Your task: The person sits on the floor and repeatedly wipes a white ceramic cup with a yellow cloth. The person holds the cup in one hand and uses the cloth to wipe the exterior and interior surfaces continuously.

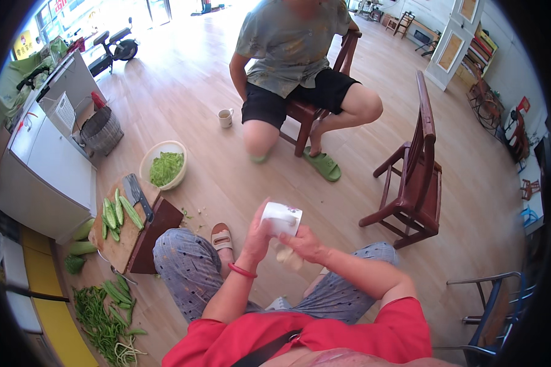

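Note:
In front of my lap, between my knees, my left hand is wrapped round the side of a white cup with a small printed pattern. The cup is tilted, and a dark spot shows on its pale surface. My right hand is closed at the cup's lower edge, its thumb and fingers bent. Beneath those fingers is a pale beige, blurred thing; its kind is unclear, and so is whether the right fingers grip it or the cup. A red band circles my left wrist.
Left of my knee, a cutting board bears several cucumbers and a knife. Beyond it stands a bowl of lettuce. Green peppers lie on the floor. Ahead, a person sits near a mug; a wooden chair stands right.

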Tool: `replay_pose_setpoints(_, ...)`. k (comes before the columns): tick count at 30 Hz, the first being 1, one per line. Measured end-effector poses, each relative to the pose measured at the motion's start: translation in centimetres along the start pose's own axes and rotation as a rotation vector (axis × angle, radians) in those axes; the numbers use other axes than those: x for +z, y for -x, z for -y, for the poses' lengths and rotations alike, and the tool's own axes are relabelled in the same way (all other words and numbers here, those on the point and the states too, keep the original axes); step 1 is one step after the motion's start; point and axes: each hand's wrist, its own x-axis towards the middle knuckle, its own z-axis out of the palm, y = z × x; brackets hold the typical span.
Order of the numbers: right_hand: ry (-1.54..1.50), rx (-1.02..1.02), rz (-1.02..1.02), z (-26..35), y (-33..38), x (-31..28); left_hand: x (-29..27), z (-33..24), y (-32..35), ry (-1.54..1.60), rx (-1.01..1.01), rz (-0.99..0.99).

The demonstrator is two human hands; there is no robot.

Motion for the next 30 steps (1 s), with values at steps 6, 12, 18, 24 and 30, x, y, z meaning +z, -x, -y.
replay_pose_setpoints(6, 1.049, -0.601, 0.025, -3.4, -2.3, 0.0, -0.7, -0.9, 0.5, 0.06, -0.284, -0.168)
replay_pose_setpoints(12, 0.137, -0.144, 0.034, -1.0, -0.8, 0.4, 0.8, -1.5, 0.4, 0.056, -0.123, -0.095)
replay_pose_setpoints(18, 0.856, -0.514, 0.055, -0.7, -0.6, 0.8, 0.1, -1.5, 0.0, 0.157, -0.331, -0.164)
replay_pose_setpoints(24, 0.531, -0.289, -0.003, -1.0, -1.1, -1.3, -0.4, 0.7, -0.5, -0.007, -0.151, -0.094)
replay_pose_setpoints(30, 0.451, -0.204, 0.074, -1.5, -0.5, -1.6, 0.0, 1.1, -0.5, -0.05, -0.066, -0.101)
